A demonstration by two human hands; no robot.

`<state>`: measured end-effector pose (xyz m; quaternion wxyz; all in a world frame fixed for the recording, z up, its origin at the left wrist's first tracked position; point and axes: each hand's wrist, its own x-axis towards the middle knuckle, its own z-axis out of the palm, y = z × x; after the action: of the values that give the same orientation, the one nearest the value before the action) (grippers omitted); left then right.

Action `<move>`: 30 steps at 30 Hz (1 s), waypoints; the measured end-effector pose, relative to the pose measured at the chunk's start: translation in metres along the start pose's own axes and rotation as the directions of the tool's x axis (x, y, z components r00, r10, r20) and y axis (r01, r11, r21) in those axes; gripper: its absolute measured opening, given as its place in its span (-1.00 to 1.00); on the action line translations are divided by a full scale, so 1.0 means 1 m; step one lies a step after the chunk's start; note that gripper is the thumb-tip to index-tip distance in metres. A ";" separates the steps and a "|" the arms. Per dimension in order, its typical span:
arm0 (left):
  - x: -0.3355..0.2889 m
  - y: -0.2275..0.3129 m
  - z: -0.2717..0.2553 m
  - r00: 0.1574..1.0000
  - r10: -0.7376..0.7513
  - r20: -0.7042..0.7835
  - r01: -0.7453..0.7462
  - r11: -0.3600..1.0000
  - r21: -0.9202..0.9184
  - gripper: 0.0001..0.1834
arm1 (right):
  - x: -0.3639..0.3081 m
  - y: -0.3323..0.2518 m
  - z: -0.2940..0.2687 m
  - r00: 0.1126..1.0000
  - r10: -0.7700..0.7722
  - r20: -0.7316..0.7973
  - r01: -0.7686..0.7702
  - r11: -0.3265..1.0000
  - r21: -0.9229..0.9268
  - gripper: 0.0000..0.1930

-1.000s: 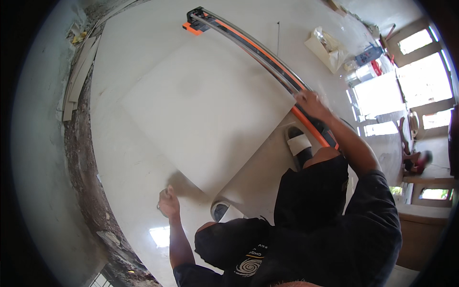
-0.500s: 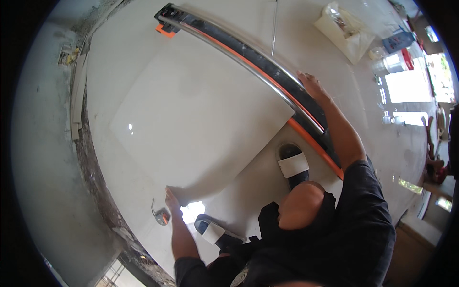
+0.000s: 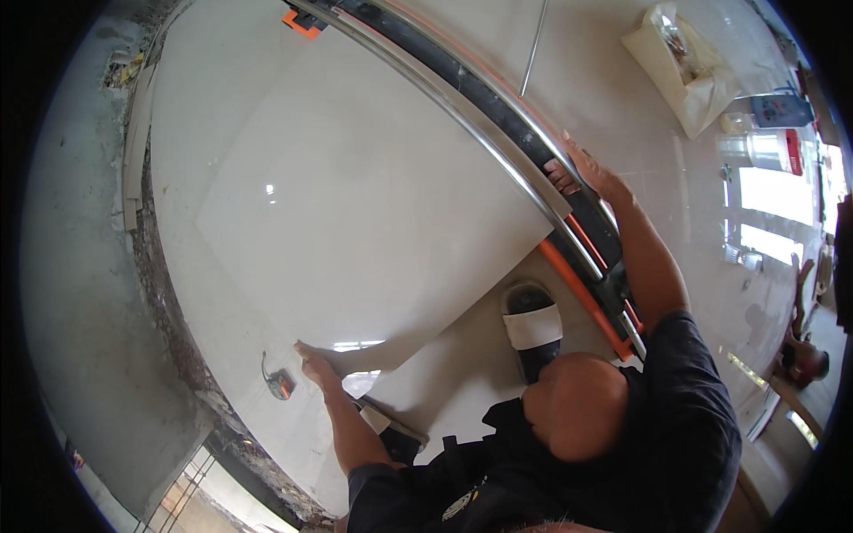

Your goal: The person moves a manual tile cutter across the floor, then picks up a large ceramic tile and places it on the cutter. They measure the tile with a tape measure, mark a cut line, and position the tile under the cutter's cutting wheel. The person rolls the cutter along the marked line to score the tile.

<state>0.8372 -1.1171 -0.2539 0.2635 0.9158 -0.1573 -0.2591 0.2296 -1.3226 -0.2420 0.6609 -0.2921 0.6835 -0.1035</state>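
1. Finding the tile (image 3: 355, 213) flat, left of the cutter (image 3: 484, 96), with one edge running along the cutter's long axis and passing beneath the near rail (image 3: 498, 154).
2. Having the right hand (image 3: 593, 173) nearer to that edge, at the cutter's outer rail (image 3: 540, 120); having the left hand (image 3: 315, 366) well left of the cutter, at the tile's opposite side.
3. Curling the right fingers partly, reaching in between the cutter's rails, close to the tile; can't tell whether gripping it or the rail.
4. Holding the left fingers nearly straight at the tile's border; can't tell whether pinching it.
5. Leaving the tape measure (image 3: 281, 384) farther left of the cutter than the left hand.
6. Showing, unlike half a second ago, a pale strip of tile between the cutter's rails, and right fingers bent inward rather than stretched along the outer rail.
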 end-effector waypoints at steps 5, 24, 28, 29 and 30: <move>-0.043 0.010 0.006 0.996 -0.060 -0.058 0.061 0.998 0.008 -0.24 | 0.003 0.003 -0.009 0.991 -0.101 -0.090 0.092 0.990 -0.104 -0.24; -0.099 0.018 0.028 0.899 -0.419 -0.125 0.376 0.888 -0.266 -0.13 | 0.026 0.033 -0.026 0.782 -0.226 -0.580 0.134 0.971 -0.197 -0.22; -0.090 0.051 0.078 0.913 -0.406 -0.033 0.361 0.844 -0.396 -0.24 | 0.037 0.033 -0.068 0.722 -0.232 -0.652 0.141 0.972 -0.190 -0.26; -0.088 0.061 0.093 0.909 -0.416 -0.012 0.377 0.836 -0.397 -0.24 | 0.040 0.029 -0.080 0.699 -0.253 -0.669 0.161 0.967 -0.197 -0.27; -0.088 0.072 0.108 0.906 -0.422 0.020 0.392 0.822 -0.414 -0.24 | 0.044 0.026 -0.093 0.700 -0.244 -0.671 0.155 0.969 -0.190 -0.28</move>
<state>0.6940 -1.1819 -0.2575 0.3929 0.8613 0.1091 -0.3031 0.1352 -1.3480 -0.2830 0.3253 -0.3436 0.8491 -0.2348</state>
